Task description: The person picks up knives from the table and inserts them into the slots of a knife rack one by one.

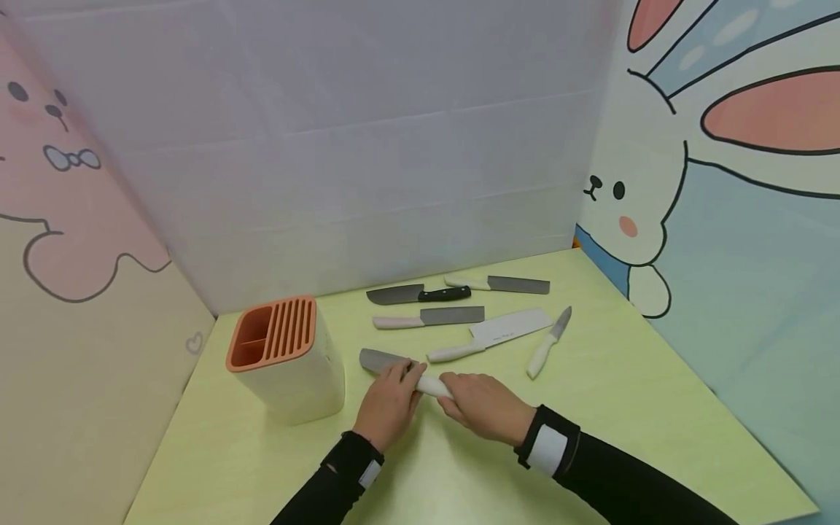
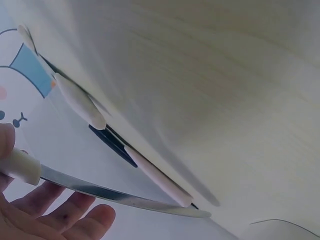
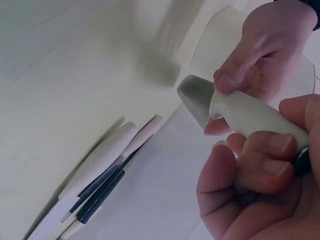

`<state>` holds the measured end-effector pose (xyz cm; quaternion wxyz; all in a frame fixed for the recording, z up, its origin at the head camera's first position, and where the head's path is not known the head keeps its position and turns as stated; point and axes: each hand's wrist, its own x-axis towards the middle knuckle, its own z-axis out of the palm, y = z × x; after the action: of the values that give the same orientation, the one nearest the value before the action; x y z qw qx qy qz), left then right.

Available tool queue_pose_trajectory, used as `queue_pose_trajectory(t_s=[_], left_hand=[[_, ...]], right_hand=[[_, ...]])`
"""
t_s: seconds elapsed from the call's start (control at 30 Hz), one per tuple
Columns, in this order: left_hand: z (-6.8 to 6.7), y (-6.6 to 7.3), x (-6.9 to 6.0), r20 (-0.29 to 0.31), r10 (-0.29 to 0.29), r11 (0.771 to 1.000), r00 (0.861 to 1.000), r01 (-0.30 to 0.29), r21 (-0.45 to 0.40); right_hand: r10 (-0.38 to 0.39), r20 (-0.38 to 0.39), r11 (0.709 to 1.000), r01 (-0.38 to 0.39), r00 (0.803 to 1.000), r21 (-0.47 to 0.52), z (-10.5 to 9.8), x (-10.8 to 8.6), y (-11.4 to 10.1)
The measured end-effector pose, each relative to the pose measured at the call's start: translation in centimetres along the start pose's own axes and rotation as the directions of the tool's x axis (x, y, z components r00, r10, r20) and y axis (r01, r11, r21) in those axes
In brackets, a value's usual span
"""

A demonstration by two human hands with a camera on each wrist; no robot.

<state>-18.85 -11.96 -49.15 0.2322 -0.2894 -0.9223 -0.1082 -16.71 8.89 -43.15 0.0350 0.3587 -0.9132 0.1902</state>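
Note:
A white-handled knife (image 1: pixel 434 386) is held up in front of the body, its grey blade pointing left. My right hand (image 1: pixel 488 410) grips the rear of the handle, fingers curled round it in the right wrist view. Where handle meets blade, my left hand (image 1: pixel 387 405) pinches the knife, its thumb on the handle and its fingers (image 2: pixel 75 210) underneath. Beyond the hands lie a white-handled cleaver (image 1: pixel 512 327), a pink-handled knife (image 1: pixel 453 316) and a black-handled knife (image 1: pixel 397 294). Farther back is another pale-handled knife (image 1: pixel 518 284); a small knife (image 1: pixel 539 356) lies right of the cleaver.
On the left stands a white knife holder (image 1: pixel 289 394) with an orange slotted top (image 1: pixel 289 334). The pale green table (image 1: pixel 656 437) meets a white back wall (image 1: pixel 367 160). Cartoon-printed panels (image 1: pixel 741 240) border both sides.

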Motion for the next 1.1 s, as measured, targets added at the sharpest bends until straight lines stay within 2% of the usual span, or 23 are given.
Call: queue_pose_trajectory(t_s=[0.1, 0.23, 0.43, 0.6, 0.7, 0.87, 0.93, 1.1], left_hand=[[-0.2, -0.1, 0.0, -0.026, 0.019, 1.000, 0.999, -0.019, -0.010], [-0.6, -0.3, 0.1, -0.048, 0.073, 0.997, 0.996, -0.074, -0.027], [-1.1, -0.4, 0.2, -0.093, 0.163, 0.984, 0.982, -0.168, -0.052], [-2.5, 0.0, 0.6, -0.118, 0.137, 0.988, 0.983, -0.145, -0.060], [-3.3, -0.2, 0.7, -0.146, 0.124, 0.989, 0.982, -0.134, -0.059], [-4.2, -1.2, 0.4, -0.267, 0.126, 0.988, 0.956, -0.145, -0.054], [-4.6, -1.5, 0.2, -0.293, 0.126, 0.987, 0.948, -0.149, -0.055], [-5.7, -1.3, 0.3, -0.278, 0.143, 0.985, 0.950, -0.163, -0.050]], right_hand=[[-0.001, -0.003, 1.000, 0.001, 1.000, 0.023, -0.5, -0.1, -0.2], [-0.001, -0.022, 0.997, 0.002, 1.000, 0.074, -1.5, -0.6, -0.5], [-0.028, -0.069, 0.988, 0.038, 0.997, 0.150, -3.5, -1.4, -1.2], [-0.040, -0.105, 0.976, 0.061, 0.994, 0.209, -4.8, -2.1, -1.5], [-0.036, -0.123, 0.967, 0.066, 0.992, 0.248, -5.9, -2.5, -1.6], [0.007, -0.116, 0.937, 0.034, 0.993, 0.348, -7.8, -3.0, -1.5], [0.028, -0.123, 0.924, 0.021, 0.992, 0.383, -8.5, -3.2, -1.3], [0.047, -0.152, 0.893, 0.027, 0.987, 0.450, -9.6, -3.2, -1.1]])
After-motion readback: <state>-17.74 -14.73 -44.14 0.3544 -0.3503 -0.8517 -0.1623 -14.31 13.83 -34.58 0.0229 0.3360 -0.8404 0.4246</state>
